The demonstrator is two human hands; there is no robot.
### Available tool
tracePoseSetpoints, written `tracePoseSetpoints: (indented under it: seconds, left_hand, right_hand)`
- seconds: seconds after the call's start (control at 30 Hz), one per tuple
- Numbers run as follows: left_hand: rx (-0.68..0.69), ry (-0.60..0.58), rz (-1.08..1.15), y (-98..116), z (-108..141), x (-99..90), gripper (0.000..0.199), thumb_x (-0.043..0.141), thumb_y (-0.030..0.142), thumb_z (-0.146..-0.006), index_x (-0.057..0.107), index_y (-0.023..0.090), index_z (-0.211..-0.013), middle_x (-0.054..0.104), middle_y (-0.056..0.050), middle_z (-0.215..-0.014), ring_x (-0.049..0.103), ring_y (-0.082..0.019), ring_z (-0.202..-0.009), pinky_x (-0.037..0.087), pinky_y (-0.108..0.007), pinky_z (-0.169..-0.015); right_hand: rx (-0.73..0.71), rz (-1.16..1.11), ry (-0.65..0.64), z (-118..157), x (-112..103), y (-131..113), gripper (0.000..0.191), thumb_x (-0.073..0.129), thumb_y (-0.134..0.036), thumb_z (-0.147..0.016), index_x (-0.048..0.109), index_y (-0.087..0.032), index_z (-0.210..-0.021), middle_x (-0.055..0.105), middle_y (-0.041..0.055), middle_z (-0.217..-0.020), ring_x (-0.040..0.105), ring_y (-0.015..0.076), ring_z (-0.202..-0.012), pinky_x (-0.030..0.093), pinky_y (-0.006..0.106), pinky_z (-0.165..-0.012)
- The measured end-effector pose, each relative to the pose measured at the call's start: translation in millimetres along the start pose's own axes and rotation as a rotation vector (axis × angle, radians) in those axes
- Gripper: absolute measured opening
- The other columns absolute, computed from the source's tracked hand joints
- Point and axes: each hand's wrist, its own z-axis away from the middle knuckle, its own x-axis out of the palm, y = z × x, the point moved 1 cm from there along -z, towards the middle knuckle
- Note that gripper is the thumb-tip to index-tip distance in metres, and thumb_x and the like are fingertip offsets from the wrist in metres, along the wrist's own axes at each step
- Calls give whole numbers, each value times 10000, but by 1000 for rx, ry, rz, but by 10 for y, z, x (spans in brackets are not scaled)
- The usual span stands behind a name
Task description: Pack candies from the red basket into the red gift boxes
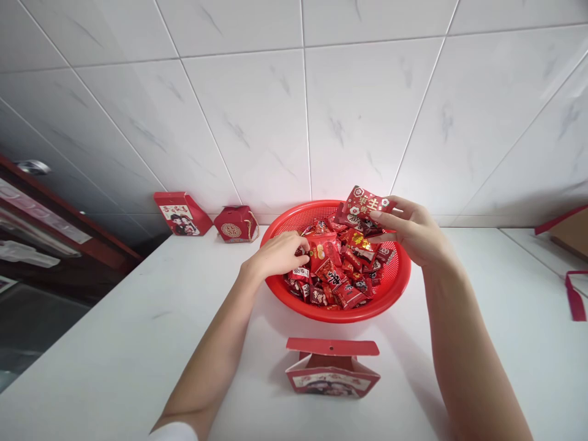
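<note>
A red plastic basket [337,317] holds a heap of small wrapped sweets [337,278], mostly red. My right hand [411,229] pinches a dark red snack packet [361,203] with flowers and gold lettering, raised over the basket's back right part. At the left side of the heap, my left hand [282,252] reaches in with curled fingers. Its fingertips touch the sweets beside a bright red packet [324,248]; what they grip is partly hidden. In front of the basket stands a red gift box [333,383] with its top open and flap up.
Two closed red boxes stand by the tiled wall: a tall one [186,214] with a printed couple and a smaller one [233,225] with a cord handle. A brown box [572,236] and a red ribbon [575,297] are at the right. Dark shelving [50,239] borders the white table [138,343] on the left.
</note>
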Motion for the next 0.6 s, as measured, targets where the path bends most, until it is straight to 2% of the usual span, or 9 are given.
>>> tracePoseSetpoints:
  seconds: [0.1,0.17,0.27,0.33,0.4,0.47,0.53,0.6]
  left_hand:
    - [29,79,43,-13,-108,-8,335,585,320,-916,720,199,-1199,714,-130,-1275,633,-334,-1241,475,-441,-1068]
    - [63,81,69,5,-246,0,414,564,326,-945,655,186,-1323,649,-140,-1424,570,-319,-1356,425,-440,-1145]
    - [177,3,106,81,-462,24,450,567,331,-951,619,202,-1379,558,-114,-1550,512,-276,-1438,388,-379,-1181]
    - [252,-77,120,126,-550,39,453,571,366,-949,627,232,-1378,574,-89,-1542,544,-258,-1411,399,-350,-1160]
    - [269,-133,109,133,-572,44,391,566,383,-940,700,254,-1283,681,-65,-1418,644,-248,-1282,449,-321,-1079]
    - [215,-176,57,91,-542,33,268,565,349,-908,795,253,-1007,804,-38,-1103,737,-234,-1016,500,-291,-905]
    - [138,-219,-13,22,-485,7,245,585,293,-847,754,240,-678,763,-17,-728,711,-213,-737,479,-281,-719]
    - [78,-251,-59,-40,-431,-25,269,617,246,-780,667,236,-516,661,-8,-544,635,-198,-586,427,-287,-612]
  right_hand:
    - [-9,-10,17,-3,-30,-9,300,875,-406,-761,718,-207,-921,775,71,-940,759,268,-950,700,371,-739]
    - [-20,-18,23,0,-46,-18,305,877,-406,-758,724,-203,-927,774,71,-934,761,264,-938,701,374,-745]
    - [-30,-25,26,8,-58,-32,306,877,-407,-761,725,-199,-927,775,72,-930,766,261,-920,704,385,-757]
    - [-32,-20,25,9,-59,-34,303,873,-409,-768,727,-198,-930,775,72,-933,766,260,-923,705,389,-766]
    - [-34,-12,25,6,-61,-29,301,869,-408,-774,729,-197,-938,775,73,-940,765,255,-917,705,384,-763]
    - [-36,-13,25,0,-64,-20,296,869,-401,-776,724,-197,-934,773,71,-940,764,248,-906,705,370,-745]
    - [-36,-19,24,-5,-66,-11,292,870,-398,-776,713,-198,-921,771,67,-930,763,245,-902,705,363,-734]
    - [-35,-24,23,-5,-65,-8,295,871,-398,-772,707,-199,-914,769,66,-920,761,247,-901,706,370,-735]
